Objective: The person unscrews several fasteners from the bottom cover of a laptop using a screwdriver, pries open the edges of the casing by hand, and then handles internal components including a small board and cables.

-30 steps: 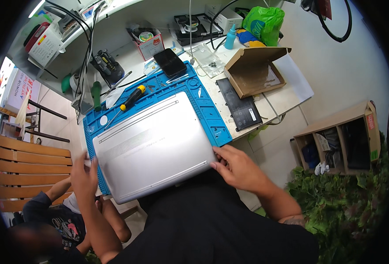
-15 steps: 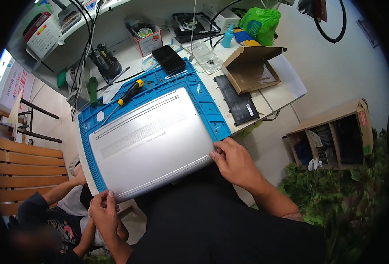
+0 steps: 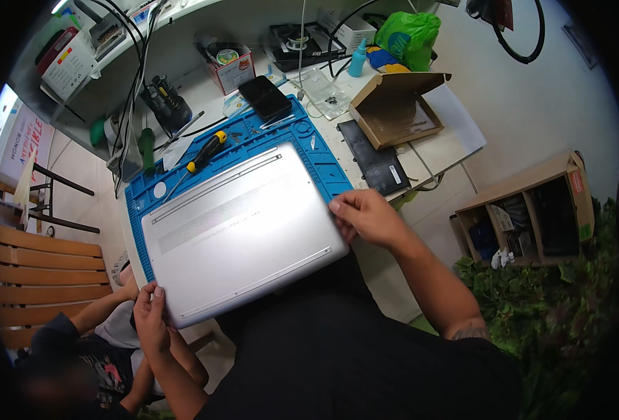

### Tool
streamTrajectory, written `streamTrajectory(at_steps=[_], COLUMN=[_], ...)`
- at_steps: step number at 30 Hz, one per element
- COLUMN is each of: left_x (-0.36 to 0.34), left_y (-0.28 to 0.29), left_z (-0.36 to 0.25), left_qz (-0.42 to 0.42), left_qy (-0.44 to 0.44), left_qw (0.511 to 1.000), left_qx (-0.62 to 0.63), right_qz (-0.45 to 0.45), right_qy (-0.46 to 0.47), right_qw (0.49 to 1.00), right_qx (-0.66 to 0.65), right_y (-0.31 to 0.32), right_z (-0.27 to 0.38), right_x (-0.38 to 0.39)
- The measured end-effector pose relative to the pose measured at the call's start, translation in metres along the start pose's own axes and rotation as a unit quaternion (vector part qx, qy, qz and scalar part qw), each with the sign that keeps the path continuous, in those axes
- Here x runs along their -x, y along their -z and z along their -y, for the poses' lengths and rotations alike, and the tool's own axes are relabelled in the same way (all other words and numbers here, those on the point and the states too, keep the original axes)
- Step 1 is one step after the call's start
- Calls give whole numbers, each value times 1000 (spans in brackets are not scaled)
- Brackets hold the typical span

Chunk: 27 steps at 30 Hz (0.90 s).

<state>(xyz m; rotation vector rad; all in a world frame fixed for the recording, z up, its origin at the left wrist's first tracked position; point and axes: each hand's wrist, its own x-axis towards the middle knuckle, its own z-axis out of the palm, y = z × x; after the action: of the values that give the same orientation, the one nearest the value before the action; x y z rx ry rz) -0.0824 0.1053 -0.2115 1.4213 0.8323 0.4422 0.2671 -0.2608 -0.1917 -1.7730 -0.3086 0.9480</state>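
Observation:
A silver laptop point(image 3: 243, 234), underside up, lies on a blue silicone mat point(image 3: 318, 161). My left hand point(image 3: 152, 322) grips its near left edge, thumb pointing up beside the corner. My right hand point(image 3: 367, 218) holds the right edge, thumb near the top surface and other fingers curled by the side, partly hidden. Beyond the laptop lie a yellow-and-black screwdriver point(image 3: 206, 152) and a black phone point(image 3: 264, 98). A black flat battery point(image 3: 374, 161) sits right of the mat, beside an open cardboard box point(image 3: 393, 115).
A shelf with cables point(image 3: 131, 42) spans the back. A green bag point(image 3: 407, 38) sits at the back right. A wooden slatted chair point(image 3: 43, 259) and a seated person point(image 3: 106, 357) are at left. A cardboard shelf unit point(image 3: 519, 217) and artificial foliage point(image 3: 547, 315) are at right.
My left hand has moved down along the laptop's left edge to grip near the front corner. My right hand has shifted upward along the right edge.

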Motion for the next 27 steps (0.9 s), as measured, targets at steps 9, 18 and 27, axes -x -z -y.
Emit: streamTrajectory(at_steps=[9,18,27], left_x=[-13,-73,-97], left_y=[15,23,29], left_z=[-1,-25,-46], left_qz=[68,63,129], left_qy=[38,144,214], left_qw=[997,988,968], left_qx=[26,4,-7], right_qz=[50,110,164], right_qy=[-56,-114,-157], right_qw=[990,978,966], right_qx=[-118,-134,-122], right_y=[17,32,41], right_z=[30,38,45], right_x=[-68,-87,-99])
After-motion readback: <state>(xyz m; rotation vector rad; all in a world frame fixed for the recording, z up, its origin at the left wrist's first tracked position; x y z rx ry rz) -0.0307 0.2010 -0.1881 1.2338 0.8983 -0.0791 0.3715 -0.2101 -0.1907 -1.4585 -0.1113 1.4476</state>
